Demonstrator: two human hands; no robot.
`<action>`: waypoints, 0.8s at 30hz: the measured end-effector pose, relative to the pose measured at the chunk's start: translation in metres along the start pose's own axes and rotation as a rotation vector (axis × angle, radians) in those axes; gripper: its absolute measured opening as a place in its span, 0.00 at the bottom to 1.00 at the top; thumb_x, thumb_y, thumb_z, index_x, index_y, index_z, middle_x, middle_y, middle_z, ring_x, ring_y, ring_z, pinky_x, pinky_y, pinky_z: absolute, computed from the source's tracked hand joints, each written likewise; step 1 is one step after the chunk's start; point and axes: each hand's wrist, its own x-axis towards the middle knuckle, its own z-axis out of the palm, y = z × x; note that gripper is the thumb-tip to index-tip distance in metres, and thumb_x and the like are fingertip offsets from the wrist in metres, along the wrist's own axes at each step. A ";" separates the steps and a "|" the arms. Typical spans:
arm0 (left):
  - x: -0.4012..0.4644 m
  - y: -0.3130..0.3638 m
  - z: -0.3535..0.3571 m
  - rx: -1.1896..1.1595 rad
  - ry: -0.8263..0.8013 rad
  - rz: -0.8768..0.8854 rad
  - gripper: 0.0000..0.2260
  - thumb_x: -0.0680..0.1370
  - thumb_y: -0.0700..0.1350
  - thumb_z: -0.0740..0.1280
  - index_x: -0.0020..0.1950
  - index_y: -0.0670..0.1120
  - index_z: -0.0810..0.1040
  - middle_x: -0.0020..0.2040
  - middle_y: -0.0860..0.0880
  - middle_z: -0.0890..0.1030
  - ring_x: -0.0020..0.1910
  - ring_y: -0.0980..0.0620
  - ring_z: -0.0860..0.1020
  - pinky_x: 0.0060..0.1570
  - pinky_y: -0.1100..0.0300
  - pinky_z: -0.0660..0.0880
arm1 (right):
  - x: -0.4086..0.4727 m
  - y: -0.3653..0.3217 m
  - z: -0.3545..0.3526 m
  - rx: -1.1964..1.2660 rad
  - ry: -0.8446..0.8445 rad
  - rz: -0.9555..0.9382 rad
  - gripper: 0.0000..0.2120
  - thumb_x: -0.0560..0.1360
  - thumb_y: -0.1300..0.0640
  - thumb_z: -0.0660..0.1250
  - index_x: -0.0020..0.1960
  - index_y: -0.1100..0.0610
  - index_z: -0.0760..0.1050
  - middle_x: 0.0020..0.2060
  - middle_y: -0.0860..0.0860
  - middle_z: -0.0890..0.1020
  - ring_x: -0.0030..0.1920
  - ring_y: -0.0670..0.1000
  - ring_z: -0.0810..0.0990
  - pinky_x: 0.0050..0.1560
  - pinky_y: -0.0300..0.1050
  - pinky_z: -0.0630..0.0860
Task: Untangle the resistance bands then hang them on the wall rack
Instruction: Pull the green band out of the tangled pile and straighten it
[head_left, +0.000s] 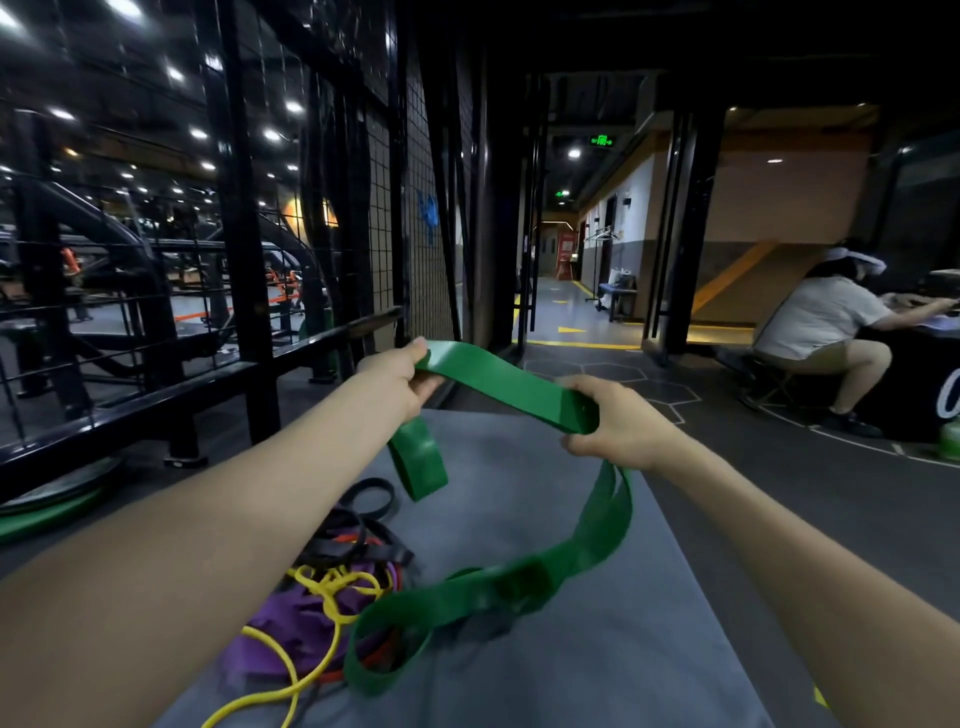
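Left hand (402, 376) and right hand (615, 423) both curled tight around the green resistance band (498, 384), above the grey mat (597, 649).

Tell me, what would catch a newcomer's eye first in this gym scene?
A wide green band stretched between the left hand and right hand, mid-frame. Below it, a tangle of yellow, purple, black and red bands lies on a grey mat.

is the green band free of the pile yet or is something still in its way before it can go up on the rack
Not clearly free. Both hands grip the green band, but its low loop lies against the tangled pile, over the red band.
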 end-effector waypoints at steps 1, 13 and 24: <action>-0.001 0.000 0.001 0.000 0.012 -0.002 0.11 0.74 0.37 0.68 0.55 0.37 0.75 0.53 0.41 0.79 0.54 0.43 0.79 0.42 0.50 0.77 | -0.001 0.004 0.005 -0.077 0.017 -0.002 0.25 0.64 0.58 0.71 0.60 0.55 0.71 0.48 0.51 0.80 0.47 0.52 0.79 0.48 0.50 0.77; -0.002 -0.021 -0.021 0.066 0.029 -0.190 0.07 0.78 0.41 0.63 0.49 0.36 0.74 0.37 0.41 0.79 0.44 0.48 0.83 0.39 0.63 0.80 | 0.007 -0.018 -0.005 0.109 0.208 0.014 0.08 0.77 0.64 0.57 0.54 0.55 0.61 0.35 0.48 0.70 0.33 0.47 0.70 0.29 0.38 0.64; -0.051 -0.012 0.014 1.279 -0.677 0.483 0.38 0.65 0.50 0.77 0.70 0.48 0.61 0.62 0.50 0.71 0.61 0.54 0.71 0.60 0.58 0.70 | 0.022 -0.062 -0.029 0.104 0.218 -0.067 0.13 0.74 0.69 0.60 0.56 0.58 0.69 0.42 0.49 0.74 0.40 0.48 0.73 0.34 0.34 0.69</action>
